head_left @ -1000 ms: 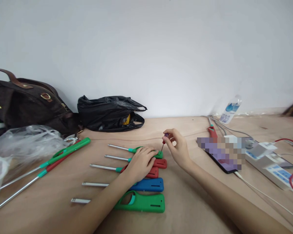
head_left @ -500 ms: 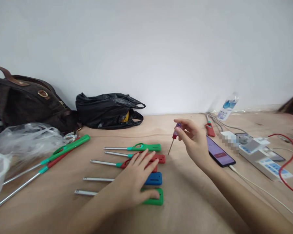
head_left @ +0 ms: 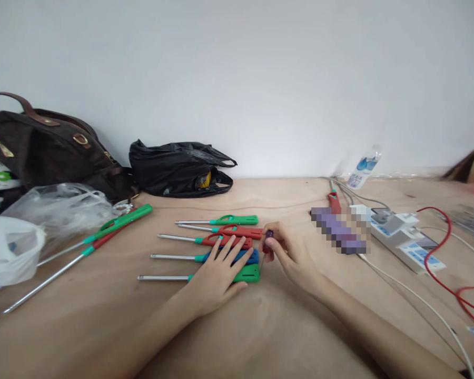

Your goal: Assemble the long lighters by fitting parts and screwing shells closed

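Note:
My left hand (head_left: 217,273) lies with fingers spread over the handles of a row of long-necked lighters. Under or beside it are a green lighter (head_left: 249,273), a blue lighter (head_left: 177,257) and a red lighter (head_left: 243,242). Farther back lie another red lighter (head_left: 245,230) and another green lighter (head_left: 243,220). Their metal necks point left. In my right hand (head_left: 286,250), a screwdriver (head_left: 269,239) with a purple and red handle is pinched, close to the handle ends. The screwdriver's tip is hard to make out.
A black plastic bag (head_left: 174,168) and a dark backpack (head_left: 55,152) rest against the wall. More lighters (head_left: 118,223) lie beside a clear bag (head_left: 71,205) at left. To the right are a pixelated phone (head_left: 339,231), a power strip (head_left: 411,245), cables and a bottle (head_left: 364,168).
My right hand has moved left and down with the screwdriver, up to the lighter handles. My left hand has settled flatter over them. The whole view has shifted slightly.

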A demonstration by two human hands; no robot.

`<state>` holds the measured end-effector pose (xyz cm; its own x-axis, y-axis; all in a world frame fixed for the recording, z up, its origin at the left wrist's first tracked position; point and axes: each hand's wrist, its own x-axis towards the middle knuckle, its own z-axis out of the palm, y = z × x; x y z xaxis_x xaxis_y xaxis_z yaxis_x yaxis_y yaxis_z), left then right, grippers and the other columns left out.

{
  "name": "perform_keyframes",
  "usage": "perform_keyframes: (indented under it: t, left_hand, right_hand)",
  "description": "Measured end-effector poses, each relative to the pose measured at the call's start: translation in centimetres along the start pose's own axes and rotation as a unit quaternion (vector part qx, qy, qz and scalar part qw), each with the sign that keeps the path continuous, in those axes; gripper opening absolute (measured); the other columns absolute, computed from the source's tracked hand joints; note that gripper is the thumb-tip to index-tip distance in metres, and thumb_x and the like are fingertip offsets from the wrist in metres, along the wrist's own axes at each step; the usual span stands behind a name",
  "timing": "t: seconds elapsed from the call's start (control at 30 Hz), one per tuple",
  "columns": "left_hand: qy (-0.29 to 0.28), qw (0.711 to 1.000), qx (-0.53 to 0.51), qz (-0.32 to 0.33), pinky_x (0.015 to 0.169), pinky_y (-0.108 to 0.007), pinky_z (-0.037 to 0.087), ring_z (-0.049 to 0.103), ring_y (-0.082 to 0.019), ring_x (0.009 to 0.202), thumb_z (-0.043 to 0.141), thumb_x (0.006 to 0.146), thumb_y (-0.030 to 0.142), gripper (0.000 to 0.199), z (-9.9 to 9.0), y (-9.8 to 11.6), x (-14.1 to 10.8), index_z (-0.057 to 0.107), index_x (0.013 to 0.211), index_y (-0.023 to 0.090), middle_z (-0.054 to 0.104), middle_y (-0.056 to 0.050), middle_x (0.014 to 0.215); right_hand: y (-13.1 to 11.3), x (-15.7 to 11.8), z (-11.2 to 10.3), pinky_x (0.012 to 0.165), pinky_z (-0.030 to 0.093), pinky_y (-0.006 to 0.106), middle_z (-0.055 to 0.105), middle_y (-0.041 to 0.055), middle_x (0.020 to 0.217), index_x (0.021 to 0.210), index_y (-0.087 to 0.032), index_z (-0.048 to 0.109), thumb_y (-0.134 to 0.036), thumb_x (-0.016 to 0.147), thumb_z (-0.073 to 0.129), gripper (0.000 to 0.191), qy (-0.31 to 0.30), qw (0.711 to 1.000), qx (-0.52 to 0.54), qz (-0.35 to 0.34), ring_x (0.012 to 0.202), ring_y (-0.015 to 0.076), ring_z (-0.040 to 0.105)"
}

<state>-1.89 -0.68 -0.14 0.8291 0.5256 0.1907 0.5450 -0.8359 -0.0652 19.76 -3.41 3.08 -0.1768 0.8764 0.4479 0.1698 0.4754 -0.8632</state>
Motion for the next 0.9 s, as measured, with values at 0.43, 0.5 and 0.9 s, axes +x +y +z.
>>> perform_keyframes:
  t: [0.43,0.5,0.9]
  left_hand:
    - [0.012,1.0,-0.005,-0.003,0.113,-0.055,0.023,0.021,-0.034,0.144,0.043,0.096,0.05,0.064,0.1,0.4,-0.1,0.025,0.151,0.021,0.028,-0.013,0.155]
    - [0.016,1.0,-0.002,-0.001,0.113,-0.054,0.024,0.021,-0.034,0.144,0.044,0.096,0.048,0.063,0.1,0.4,-0.1,0.027,0.15,0.02,0.028,-0.013,0.155]
    - [0.055,0.992,-0.111,0.028,0.099,-0.047,0.042,0.048,-0.029,0.118,0.047,0.096,0.031,0.026,-0.9,0.8,0.0,0.059,0.114,0.015,0.056,-0.014,0.121]
  right_hand:
    - [-0.2,-0.8,0.2,0.059,0.052,0.026,0.061,0.0018,0.085,0.103,-0.022,0.052,-0.033,0.098,0.045,0.014,0.006,0.999,-0.031,-0.025,0.064,0.0116,0.061]
    - [-0.3,-0.9,0.2,0.06,0.051,0.027,0.061,0.0018,0.082,0.104,-0.022,0.053,-0.033,0.098,0.046,0.014,-0.004,0.998,-0.056,-0.033,0.065,0.0127,0.061]
    - [-0.9,-0.5,-0.1,0.052,0.038,0.025,0.057,-0.001,0.075,0.098,-0.022,0.061,-0.035,0.086,0.066,0.019,0.04,0.999,-0.03,0.002,0.059,0.0115,0.049]
